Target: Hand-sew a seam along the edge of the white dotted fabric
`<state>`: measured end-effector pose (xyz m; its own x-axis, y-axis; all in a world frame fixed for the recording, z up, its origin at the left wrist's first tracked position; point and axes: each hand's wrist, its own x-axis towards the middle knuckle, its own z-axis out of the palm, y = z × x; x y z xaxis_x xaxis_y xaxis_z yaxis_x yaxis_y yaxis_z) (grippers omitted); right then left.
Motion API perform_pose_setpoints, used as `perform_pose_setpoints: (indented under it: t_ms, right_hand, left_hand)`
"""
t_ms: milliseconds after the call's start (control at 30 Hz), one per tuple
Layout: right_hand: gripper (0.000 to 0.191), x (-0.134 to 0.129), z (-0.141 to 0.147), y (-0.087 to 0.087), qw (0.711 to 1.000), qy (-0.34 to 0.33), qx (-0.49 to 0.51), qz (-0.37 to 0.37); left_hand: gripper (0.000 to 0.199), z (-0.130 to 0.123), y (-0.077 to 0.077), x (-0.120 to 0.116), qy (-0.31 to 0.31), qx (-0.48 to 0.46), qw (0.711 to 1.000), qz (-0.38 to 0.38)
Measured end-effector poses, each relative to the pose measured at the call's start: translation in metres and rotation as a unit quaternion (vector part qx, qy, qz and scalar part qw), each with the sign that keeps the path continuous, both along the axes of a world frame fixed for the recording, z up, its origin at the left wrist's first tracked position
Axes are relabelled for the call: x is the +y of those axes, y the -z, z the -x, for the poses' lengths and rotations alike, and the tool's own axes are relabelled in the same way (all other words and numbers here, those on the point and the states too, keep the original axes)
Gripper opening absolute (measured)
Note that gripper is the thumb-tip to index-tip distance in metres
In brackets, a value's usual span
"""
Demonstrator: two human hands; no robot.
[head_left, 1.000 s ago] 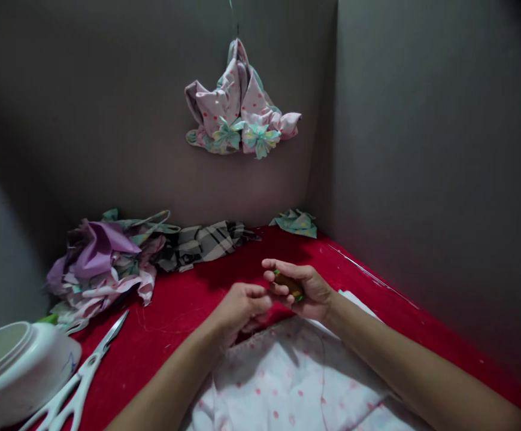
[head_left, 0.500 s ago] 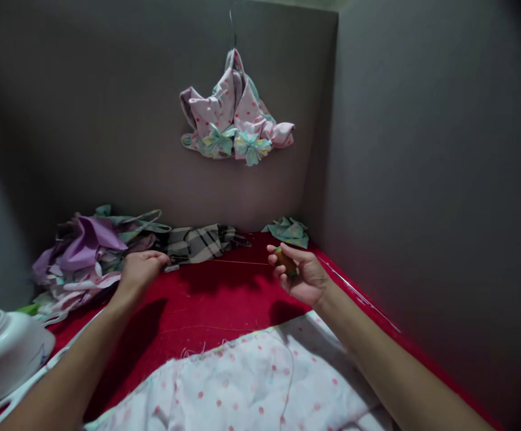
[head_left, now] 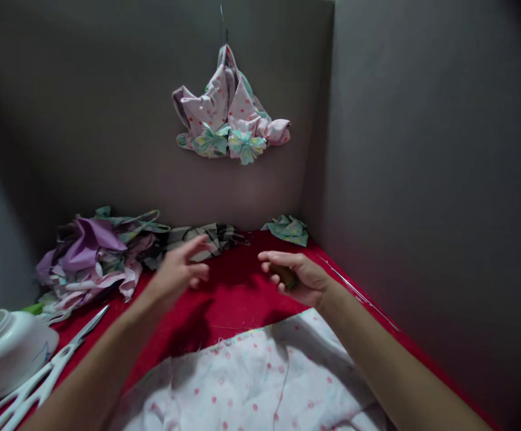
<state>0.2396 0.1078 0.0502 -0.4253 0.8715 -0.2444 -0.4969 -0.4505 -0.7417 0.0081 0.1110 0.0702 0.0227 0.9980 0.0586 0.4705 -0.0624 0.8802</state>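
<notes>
My right hand (head_left: 305, 278) is closed around a small brownish-gold spool of thread (head_left: 284, 276), partly covered by the fingers. To its left, over the red cloth (head_left: 238, 299), my left hand (head_left: 179, 269) is slightly blurred, its thumb and fingers apart with nothing visible in them. I cannot make out a thread between the two hands now. Below them spreads a white fabric with red dots (head_left: 242, 383), its far edge frayed and a dark thread lying across it.
White-handled scissors (head_left: 56, 366) lie by an upturned white bowl (head_left: 15, 353) at left. Behind are a scrap pile (head_left: 90, 245), plaid cloth (head_left: 197, 236) and a green scrap (head_left: 287, 229). A dotted garment (head_left: 236, 114) hangs on the wall. A thin rod (head_left: 359, 293) lies right.
My left hand has moved right toward my right hand, and its closed fingers have spread. The taut thread between the hands no longer shows. The right hand has turned a little, still holding the spool.
</notes>
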Motion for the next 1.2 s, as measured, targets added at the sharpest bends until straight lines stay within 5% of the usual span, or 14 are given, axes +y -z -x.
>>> perform_pose_setpoints:
  t_ms: [100,200,333,500,733,900,1067,1200]
  right_hand:
    - [0.012,-0.011,0.016,0.001,0.999,-0.026,0.012,-0.023]
    - [0.013,-0.011,0.014,0.002,0.999,-0.017,0.042,-0.025]
    - [0.015,0.001,-0.005,0.005,0.999,0.006,0.049,-0.004]
    - [0.013,0.014,-0.026,0.002,0.997,0.054,0.051,0.001]
    - [0.015,0.02,-0.056,-0.01,0.993,0.1,0.062,0.005]
    - [0.009,0.022,-0.07,-0.017,0.988,0.154,0.033,-0.009]
    - [0.006,0.025,-0.044,0.018,0.984,0.166,-0.054,0.018]
    - [0.009,0.028,-0.022,0.058,0.988,0.136,-0.065,0.025]
  left_hand:
    - [0.051,-0.059,0.016,-0.017,0.172,-0.118,0.972,0.105]
    - [0.018,-0.081,0.035,-0.02,0.217,-0.206,0.937,0.182]
    - [0.015,-0.058,0.043,-0.004,0.154,-0.218,0.951,0.159]
    - [0.018,-0.024,0.029,0.011,0.106,-0.209,0.961,0.147]
    - [0.023,-0.013,0.014,0.012,0.06,-0.149,0.979,0.124]
    - [0.026,-0.001,0.022,0.028,-0.043,-0.059,0.997,0.039]
    - [0.054,0.022,0.026,0.037,-0.118,0.07,0.989,-0.049]
    - [0.051,0.061,0.013,-0.004,-0.12,0.176,0.974,-0.073]
